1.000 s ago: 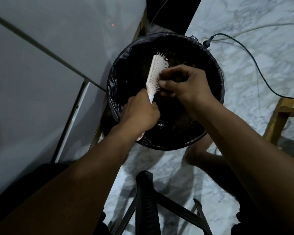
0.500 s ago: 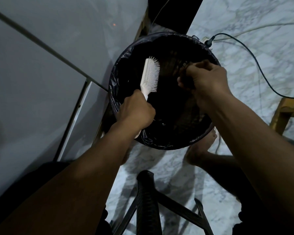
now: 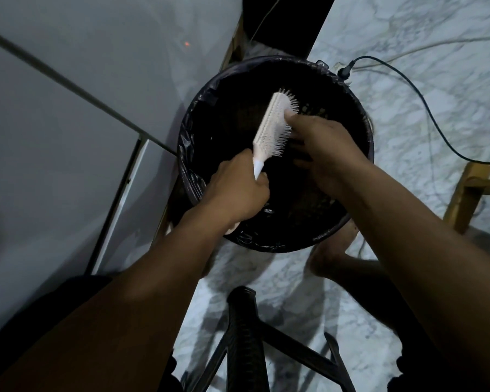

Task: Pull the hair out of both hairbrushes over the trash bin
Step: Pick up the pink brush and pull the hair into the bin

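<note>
A white hairbrush [image 3: 272, 127] is held over a round black-lined trash bin [image 3: 193, 154], its bristles facing right. My left hand [image 3: 238, 190] is closed around the brush handle at the bin's near left. My right hand [image 3: 320, 149] is at the bristles, thumb pressed against them near the brush's head; the fingers curl underneath, and any hair in them is too dark to make out. Only one brush is in view.
A grey wall or cabinet [image 3: 68, 137] stands at the left. A black cable with a plug [image 3: 425, 108] crosses the marble floor at the right. A wooden leg [image 3: 464, 199] stands at the right edge, a black chair part [image 3: 244, 335] below, and a bare foot [image 3: 328, 256] by the bin.
My right hand, which had drawn away to the right over the bin half a second ago, has come back to the bristles. The brush has tipped slightly to the right.
</note>
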